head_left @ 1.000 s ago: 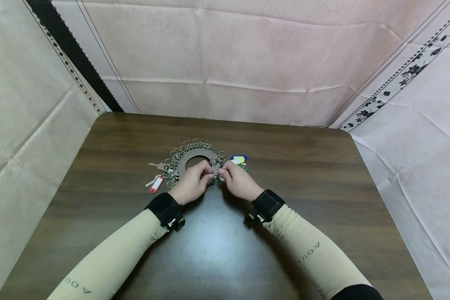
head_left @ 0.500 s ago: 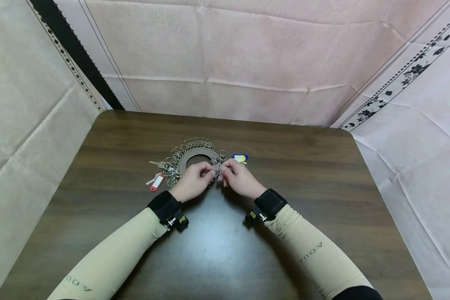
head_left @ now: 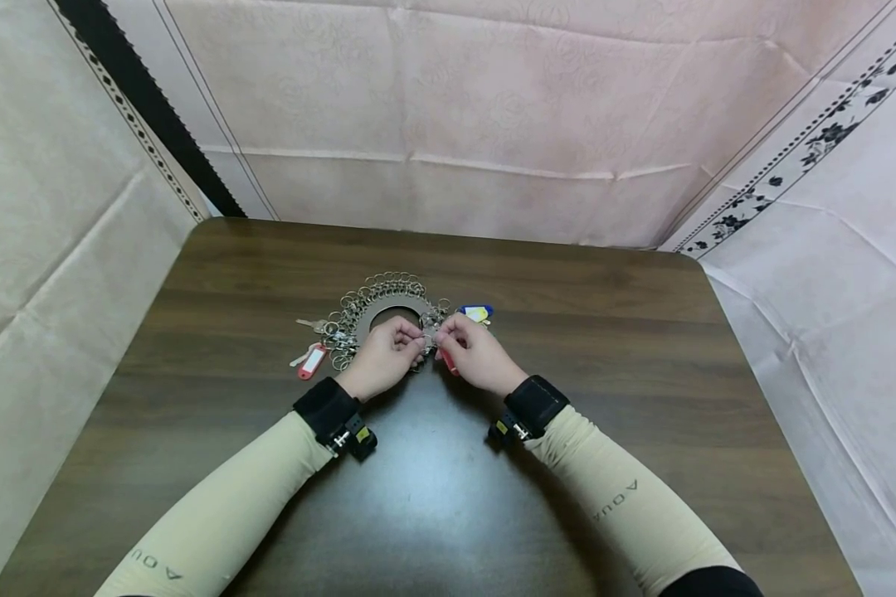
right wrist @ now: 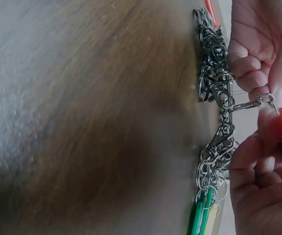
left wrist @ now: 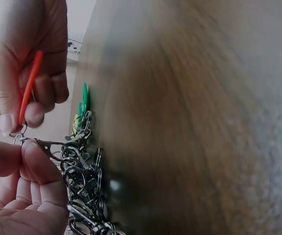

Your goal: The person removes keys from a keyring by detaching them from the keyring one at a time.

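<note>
The step in hand looks like fine work at one metal clasp on the ring-laden grey plate, which lies on the table near its far edge. The left hand has thumb and forefinger closed in a pinch on that clasp, while the right hand, fingers curled, grips a red tag whose small ring meets the clasp's end (whether it is going on or coming off, I cannot tell). The next move likely calls for steadying the clasp while guiding the ring past its opening. The table is dark wood grain with a glare patch towards the person; pale creased cloth hangs behind, bordered at right by a floral strip.
</note>
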A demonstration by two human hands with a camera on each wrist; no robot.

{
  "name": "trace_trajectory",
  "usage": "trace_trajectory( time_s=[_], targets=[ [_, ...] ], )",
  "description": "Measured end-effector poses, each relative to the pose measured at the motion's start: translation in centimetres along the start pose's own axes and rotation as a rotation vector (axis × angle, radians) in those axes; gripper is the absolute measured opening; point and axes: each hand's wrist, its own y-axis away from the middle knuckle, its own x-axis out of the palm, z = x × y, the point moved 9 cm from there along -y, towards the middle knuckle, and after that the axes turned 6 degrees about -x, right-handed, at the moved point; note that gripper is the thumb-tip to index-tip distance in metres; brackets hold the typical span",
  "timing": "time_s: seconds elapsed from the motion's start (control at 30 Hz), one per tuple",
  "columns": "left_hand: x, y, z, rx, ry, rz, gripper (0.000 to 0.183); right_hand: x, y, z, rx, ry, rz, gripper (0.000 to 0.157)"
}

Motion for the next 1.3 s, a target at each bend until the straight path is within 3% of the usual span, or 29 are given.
trace_trajectory(
  time_s=[0.17, 0.37, 0.67, 1.3],
  targets=[
    [0.17, 0.07, 0.13, -0.027, -0.019, 0.027, 0.012, -0.17, -0.12, -0.11, 0.013, 0.063, -0.029, 0.013],
    [0.43, 0.03, 0.0, -0.026, -0.057, 0.048, 0.011, -0.1, -0.14, -0.23, 0.046, 0.003, -0.032, 0.016],
    [-0.04, 0.12, -0.63, 0.042, -0.098, -0.026, 0.008, -0.25, -0.02, -0.06, 0.046, -0.087, -0.073, 0.015],
    [-0.14, 0.12, -0.63, 0.119, -0.134, -0.053, 0.006, 0.0, 0.04, -0.67, 0.084, -0.145, -0.075, 0.016]
  ],
)
